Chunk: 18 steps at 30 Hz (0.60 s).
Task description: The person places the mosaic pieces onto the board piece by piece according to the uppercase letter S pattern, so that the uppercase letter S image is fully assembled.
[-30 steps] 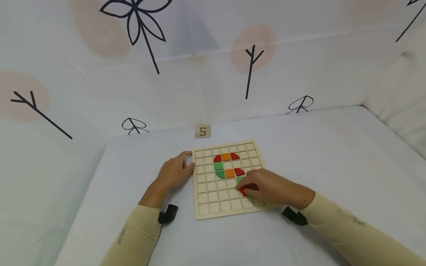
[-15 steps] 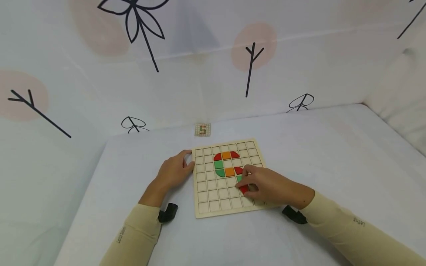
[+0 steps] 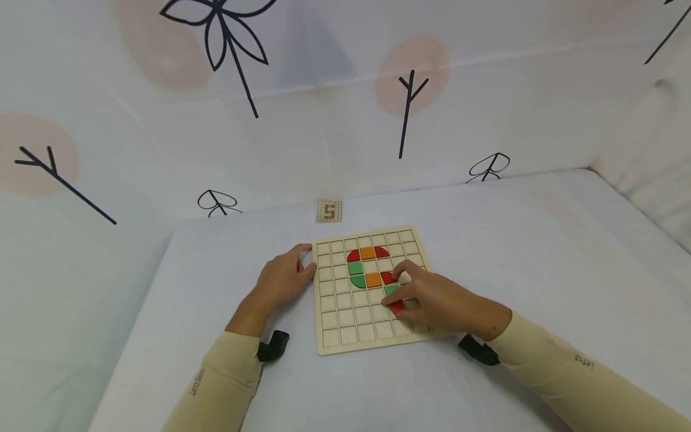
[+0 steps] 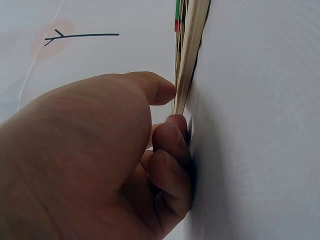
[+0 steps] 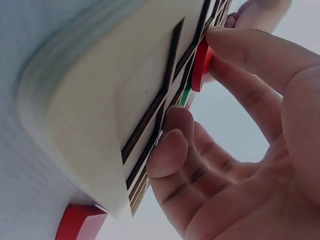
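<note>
A pale wooden grid board [image 3: 337, 337] lies on the white cloth. My left hand [image 3: 283, 277] holds its left edge near the far corner; in the left wrist view the thumb touches the edge and the other fingers curl close beside it. Over the board's right half, my right hand [image 3: 442, 303] pinches a red tile [image 5: 199, 65] at the grid surface, index finger raised. Just beyond are a green tile [image 3: 391, 290] and a red rounded tile [image 3: 386, 277]. Red, orange [image 3: 367, 253] and green tiles form a curved line in the cells.
A small card [image 3: 329, 211] with an S-shaped pattern lies behind the board. In the right wrist view another red piece [image 5: 80, 222] sits beside the board's near corner. A white patterned cloth backdrop [image 3: 345, 144] rises behind the table.
My right index finger has lifted and spread away from the other fingertips, uncovering more of the green tile. The right hand stays at the red tile; the left hand has not visibly moved.
</note>
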### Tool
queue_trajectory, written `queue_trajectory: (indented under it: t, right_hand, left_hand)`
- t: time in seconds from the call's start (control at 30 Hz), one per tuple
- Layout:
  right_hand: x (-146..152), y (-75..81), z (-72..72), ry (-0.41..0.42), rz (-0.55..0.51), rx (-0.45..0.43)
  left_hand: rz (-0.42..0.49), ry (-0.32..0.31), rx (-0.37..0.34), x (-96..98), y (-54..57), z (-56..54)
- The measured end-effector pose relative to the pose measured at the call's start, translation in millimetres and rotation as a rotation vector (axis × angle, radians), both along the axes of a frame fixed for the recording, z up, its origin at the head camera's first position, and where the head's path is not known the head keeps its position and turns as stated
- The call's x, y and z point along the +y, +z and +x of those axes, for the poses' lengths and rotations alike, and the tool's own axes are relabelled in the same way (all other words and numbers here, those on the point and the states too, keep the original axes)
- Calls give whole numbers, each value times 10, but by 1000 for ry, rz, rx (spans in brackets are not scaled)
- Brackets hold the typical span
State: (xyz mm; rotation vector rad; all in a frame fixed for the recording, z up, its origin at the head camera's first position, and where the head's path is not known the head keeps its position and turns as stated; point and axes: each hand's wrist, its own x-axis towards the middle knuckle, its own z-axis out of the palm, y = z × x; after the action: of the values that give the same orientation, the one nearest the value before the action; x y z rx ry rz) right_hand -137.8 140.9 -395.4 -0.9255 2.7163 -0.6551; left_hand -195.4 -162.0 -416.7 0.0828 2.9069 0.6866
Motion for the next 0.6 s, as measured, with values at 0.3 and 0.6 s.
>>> queue_trajectory:
  t: [0.3,0.6]
  right_hand:
    - [-6,-8,5,-31,-20,-20]
    - [18,-7,-6,-23,-21,-39]
  left_hand:
    - [-2,2,-1,6,-4,-8]
    - [5,3,-2,-1,-17,-4]
